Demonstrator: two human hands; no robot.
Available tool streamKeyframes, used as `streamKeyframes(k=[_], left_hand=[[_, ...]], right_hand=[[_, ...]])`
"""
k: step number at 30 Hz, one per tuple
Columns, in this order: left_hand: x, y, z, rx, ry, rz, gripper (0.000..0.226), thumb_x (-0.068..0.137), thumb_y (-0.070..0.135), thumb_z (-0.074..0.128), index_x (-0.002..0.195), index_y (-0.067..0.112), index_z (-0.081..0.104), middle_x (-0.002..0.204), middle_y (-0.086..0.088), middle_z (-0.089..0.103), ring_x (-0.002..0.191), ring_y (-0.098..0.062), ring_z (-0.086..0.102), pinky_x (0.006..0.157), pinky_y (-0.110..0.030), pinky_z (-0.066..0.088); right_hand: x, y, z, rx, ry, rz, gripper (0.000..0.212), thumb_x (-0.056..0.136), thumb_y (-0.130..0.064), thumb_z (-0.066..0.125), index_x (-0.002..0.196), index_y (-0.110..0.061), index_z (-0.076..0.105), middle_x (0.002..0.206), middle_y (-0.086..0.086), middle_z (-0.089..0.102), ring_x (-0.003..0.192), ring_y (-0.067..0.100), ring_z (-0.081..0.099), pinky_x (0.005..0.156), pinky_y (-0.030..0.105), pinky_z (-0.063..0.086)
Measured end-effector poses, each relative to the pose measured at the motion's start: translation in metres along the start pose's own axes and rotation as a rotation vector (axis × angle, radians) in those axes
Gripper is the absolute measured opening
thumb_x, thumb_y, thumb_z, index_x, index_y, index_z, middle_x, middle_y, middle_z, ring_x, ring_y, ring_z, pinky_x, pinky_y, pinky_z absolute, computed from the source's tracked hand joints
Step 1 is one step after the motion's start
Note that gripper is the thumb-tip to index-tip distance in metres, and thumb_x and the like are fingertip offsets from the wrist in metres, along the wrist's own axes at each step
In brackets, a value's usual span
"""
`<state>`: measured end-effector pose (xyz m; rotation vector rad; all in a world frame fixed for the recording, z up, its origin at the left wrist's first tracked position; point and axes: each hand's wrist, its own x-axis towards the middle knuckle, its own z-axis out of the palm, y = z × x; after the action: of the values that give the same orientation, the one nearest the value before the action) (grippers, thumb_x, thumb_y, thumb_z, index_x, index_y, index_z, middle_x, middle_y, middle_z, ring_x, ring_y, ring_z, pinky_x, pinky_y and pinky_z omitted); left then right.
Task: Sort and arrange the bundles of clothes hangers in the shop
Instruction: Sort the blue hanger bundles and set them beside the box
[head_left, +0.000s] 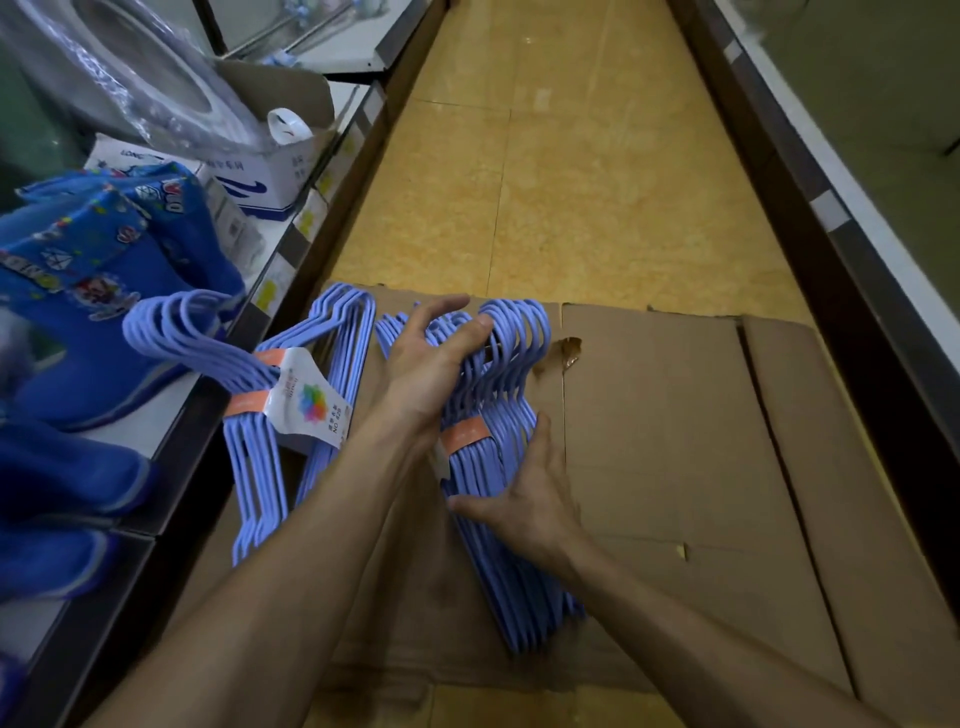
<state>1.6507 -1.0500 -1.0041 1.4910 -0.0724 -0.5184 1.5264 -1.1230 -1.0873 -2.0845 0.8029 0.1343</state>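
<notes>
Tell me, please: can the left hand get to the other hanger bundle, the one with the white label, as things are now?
Probably yes, once freed. The left hand now grips the hooks of the bundle that the right hand steadies. The labelled bundle lies just left of it on the cardboard, with nothing between.

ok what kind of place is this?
Likely a small shop aisle: shelf edges with price tags, packaged blue kids' clothing, and labelled hanger bundles on flattened cardboard on the floor.
</notes>
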Motion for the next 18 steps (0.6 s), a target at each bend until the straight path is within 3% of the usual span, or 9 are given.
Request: streamKeyframes(k=[4,7,10,14,16,18], left_hand=[[-0.003,-0.002,-0.001,0.058,-0.010,0.053,0.031,0.086,0.035,0.074,0.115,0.035,0.064,0.122,-0.003,0.066,0.094,-0.011,0.071,0.075,-0.030,0.059],[-0.008,-0.003,-0.003,0.097,0.004,0.064,0.040,0.087,0.041,0.072,0.123,0.037,0.055,0.122,-0.001,0.064,0.101,-0.012,0.067,0.081,-0.030,0.056],[-0.012,-0.001,-0.007,0.163,0.006,0.045,0.057,0.088,0.048,0.068,0.136,0.036,0.039,0.131,0.000,0.055,0.114,-0.016,0.058,0.095,-0.034,0.050],[-0.023,0.005,-0.013,0.290,-0.102,0.026,0.076,0.096,0.046,0.054,0.155,0.033,0.007,0.122,0.008,0.043,0.110,-0.009,0.048,0.089,-0.025,0.040],[-0.028,0.005,-0.017,0.313,-0.147,0.009,0.077,0.098,0.047,0.049,0.156,0.034,-0.001,0.117,0.014,0.049,0.107,-0.006,0.052,0.083,-0.022,0.041],[-0.030,0.008,-0.024,0.297,-0.141,-0.003,0.076,0.098,0.050,0.048,0.154,0.038,-0.001,0.122,0.005,0.061,0.110,-0.011,0.059,0.079,-0.023,0.042]], right_hand=[[-0.008,-0.018,0.019,-0.167,0.091,0.153,0.141,0.066,-0.062,0.079,0.153,-0.017,-0.022,0.157,0.007,0.013,0.143,0.031,0.019,0.112,0.048,0.027],[-0.006,-0.030,0.037,-0.246,0.192,0.235,0.132,0.073,-0.061,0.070,0.152,-0.011,-0.022,0.154,0.011,0.013,0.137,0.034,0.023,0.107,0.049,0.029],[-0.004,-0.036,0.052,-0.333,0.302,0.282,0.125,0.076,-0.055,0.068,0.152,-0.009,-0.020,0.149,0.013,0.018,0.129,0.033,0.030,0.103,0.048,0.032],[-0.001,-0.038,0.059,-0.373,0.404,0.313,0.120,0.074,-0.048,0.070,0.154,-0.010,-0.010,0.142,0.012,0.030,0.120,0.032,0.039,0.095,0.049,0.038],[0.000,-0.038,0.053,-0.377,0.385,0.304,0.113,0.076,-0.043,0.069,0.154,-0.011,-0.007,0.139,0.011,0.032,0.119,0.032,0.040,0.092,0.048,0.040],[0.002,-0.036,0.042,-0.374,0.347,0.281,0.108,0.078,-0.037,0.067,0.154,-0.011,-0.006,0.139,0.013,0.031,0.122,0.033,0.039,0.093,0.048,0.040]])
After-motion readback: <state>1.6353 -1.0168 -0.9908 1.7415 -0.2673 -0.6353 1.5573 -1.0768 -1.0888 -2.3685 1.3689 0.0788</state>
